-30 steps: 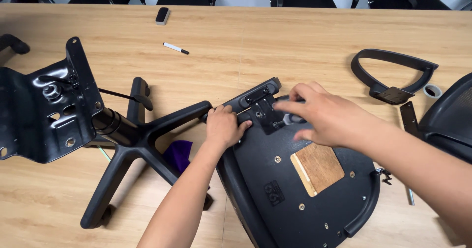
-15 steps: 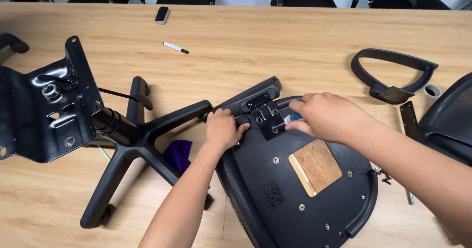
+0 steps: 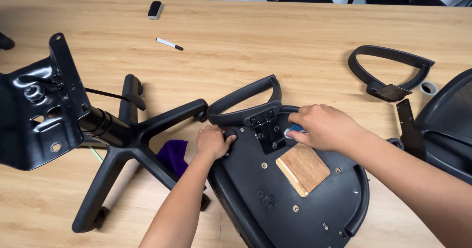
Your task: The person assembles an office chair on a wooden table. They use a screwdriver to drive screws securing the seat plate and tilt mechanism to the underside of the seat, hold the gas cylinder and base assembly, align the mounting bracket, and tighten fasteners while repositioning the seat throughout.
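A: State the position of the seat pan.

B: The seat pan (image 3: pixel 290 199) lies upside down on the tabletop (image 3: pixel 275 41), near the front edge, with a light wooden patch (image 3: pixel 303 169) on its underside. An armrest (image 3: pixel 246 100) rests against its upper edge, with a black bracket (image 3: pixel 268 130) running from the armrest onto the pan.

A: Left hand?

B: The left hand (image 3: pixel 214 141) presses on the pan's upper left edge, just below the armrest. Its grip is curled shut over the rim, fingers bent.

A: Right hand?

B: The right hand (image 3: pixel 322 126) sits just right of the bracket. Its grip is pinched around a small blue-handled tool (image 3: pixel 295 128), with the tip at the bracket. What kind of tool it is cannot be told.

A: Surrounding parts?

B: The chair base (image 3: pixel 128 145), with star-shaped legs, lies on its side to the left, with a black mounting plate (image 3: pixel 39 110) on its column. A purple cloth (image 3: pixel 173 155) lies between the base and the pan. A second armrest (image 3: pixel 388 71) lies well apart at the right, near a tape roll (image 3: pixel 428 87) and a mesh backrest (image 3: pixel 447 125). A marker (image 3: pixel 169 44) and an eraser (image 3: pixel 155 9) lie farther back.
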